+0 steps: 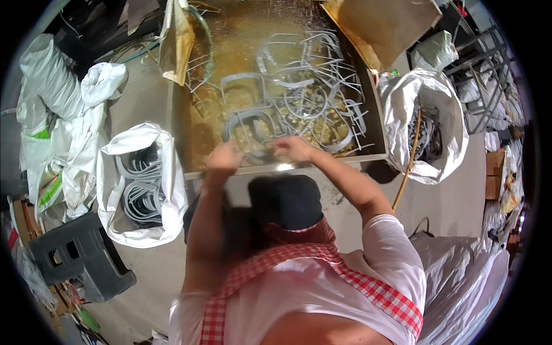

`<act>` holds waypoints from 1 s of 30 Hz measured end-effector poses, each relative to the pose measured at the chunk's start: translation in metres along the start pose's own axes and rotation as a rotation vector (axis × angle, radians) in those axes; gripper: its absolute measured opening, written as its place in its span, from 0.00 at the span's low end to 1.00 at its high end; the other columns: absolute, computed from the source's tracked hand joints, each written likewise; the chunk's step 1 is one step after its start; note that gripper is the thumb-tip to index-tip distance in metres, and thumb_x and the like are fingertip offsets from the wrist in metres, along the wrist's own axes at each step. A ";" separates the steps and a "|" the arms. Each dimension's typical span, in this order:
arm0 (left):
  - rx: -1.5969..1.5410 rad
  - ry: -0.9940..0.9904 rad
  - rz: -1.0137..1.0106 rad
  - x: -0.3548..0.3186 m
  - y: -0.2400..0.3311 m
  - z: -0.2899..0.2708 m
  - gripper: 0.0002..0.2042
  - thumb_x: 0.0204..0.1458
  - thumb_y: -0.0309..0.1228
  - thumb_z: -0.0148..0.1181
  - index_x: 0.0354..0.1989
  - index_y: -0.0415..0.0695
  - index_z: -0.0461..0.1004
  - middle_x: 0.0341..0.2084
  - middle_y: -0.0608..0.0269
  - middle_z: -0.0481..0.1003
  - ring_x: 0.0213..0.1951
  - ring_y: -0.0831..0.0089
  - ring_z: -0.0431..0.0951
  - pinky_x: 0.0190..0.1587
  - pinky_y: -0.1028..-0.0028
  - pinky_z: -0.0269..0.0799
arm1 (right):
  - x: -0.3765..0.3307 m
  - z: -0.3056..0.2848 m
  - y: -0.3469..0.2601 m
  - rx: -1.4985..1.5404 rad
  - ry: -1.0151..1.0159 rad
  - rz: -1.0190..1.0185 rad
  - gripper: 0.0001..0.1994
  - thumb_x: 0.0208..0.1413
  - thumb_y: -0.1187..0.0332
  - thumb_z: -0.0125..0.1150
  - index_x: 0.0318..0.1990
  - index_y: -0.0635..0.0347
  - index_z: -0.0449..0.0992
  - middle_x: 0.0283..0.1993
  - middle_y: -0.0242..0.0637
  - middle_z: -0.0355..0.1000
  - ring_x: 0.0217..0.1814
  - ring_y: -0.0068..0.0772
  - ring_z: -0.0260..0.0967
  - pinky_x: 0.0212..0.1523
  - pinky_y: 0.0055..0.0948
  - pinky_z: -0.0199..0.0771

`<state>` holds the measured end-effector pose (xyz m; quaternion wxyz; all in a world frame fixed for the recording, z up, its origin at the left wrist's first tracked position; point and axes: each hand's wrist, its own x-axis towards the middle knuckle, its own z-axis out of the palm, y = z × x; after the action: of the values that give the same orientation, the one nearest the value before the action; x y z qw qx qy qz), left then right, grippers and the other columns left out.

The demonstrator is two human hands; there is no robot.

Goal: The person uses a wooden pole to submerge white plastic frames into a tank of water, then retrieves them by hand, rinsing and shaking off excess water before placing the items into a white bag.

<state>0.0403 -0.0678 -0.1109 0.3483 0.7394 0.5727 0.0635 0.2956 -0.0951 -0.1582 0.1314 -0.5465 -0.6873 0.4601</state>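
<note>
At the near edge of a shallow wooden-sided tray (375, 115), both my hands work close together over grey plastic pieces. A rounded grey plastic frame (250, 116) lies just beyond and between them. My right hand (294, 148) is closed, its fingers pinched at the near side of that frame. My left hand (225, 156) is at the frame's left side, smeared by motion, so its fingers cannot be made out. Farther into the tray lies a tangled heap of grey plastic frames and thin strips (310, 95), with small pale bits among them.
Left of the tray stands a white sack (109, 190) with stacked curved grey pieces. On the right, another white sack (454, 123) holds dark and grey scraps, with a thin stick (411, 152) leaning on it. A black plastic step stool (80, 256) lies at lower left.
</note>
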 end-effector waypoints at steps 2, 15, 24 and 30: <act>-0.024 0.117 0.062 0.002 -0.004 0.005 0.21 0.44 0.37 0.55 0.47 0.43 0.69 0.37 0.49 0.73 0.41 0.54 0.73 0.42 0.61 0.67 | 0.041 0.030 -0.005 0.149 -0.037 0.023 0.21 0.47 0.61 0.59 0.47 0.65 0.70 0.46 0.49 0.69 0.49 0.43 0.67 0.49 0.35 0.65; -0.098 0.307 0.088 -0.006 -0.008 -0.014 0.21 0.43 0.36 0.59 0.46 0.42 0.69 0.34 0.48 0.73 0.37 0.52 0.73 0.38 0.63 0.69 | 0.194 0.101 -0.025 0.252 0.316 0.635 0.41 0.36 0.48 0.67 0.49 0.79 0.64 0.44 0.53 0.68 0.43 0.40 0.70 0.40 0.33 0.72; -0.181 0.328 0.036 0.000 -0.002 -0.024 0.19 0.44 0.31 0.58 0.46 0.41 0.69 0.31 0.49 0.73 0.32 0.60 0.75 0.34 0.68 0.70 | 0.203 0.092 0.011 0.937 -0.240 0.416 0.30 0.50 0.42 0.50 0.52 0.57 0.66 0.53 0.44 0.64 0.55 0.42 0.60 0.49 0.44 0.62; -0.410 0.755 0.011 0.017 -0.023 -0.005 0.19 0.44 0.24 0.58 0.48 0.39 0.67 0.32 0.56 0.73 0.30 0.76 0.74 0.32 0.76 0.70 | 0.180 0.053 -0.015 1.022 -0.134 0.331 0.22 0.51 0.55 0.56 0.48 0.62 0.68 0.44 0.41 0.67 0.46 0.35 0.65 0.45 0.33 0.66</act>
<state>0.0250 -0.0481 -0.1257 0.2536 0.5828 0.6314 0.4442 0.1833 0.0362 -0.2336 0.2622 -0.4835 -0.2872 0.7842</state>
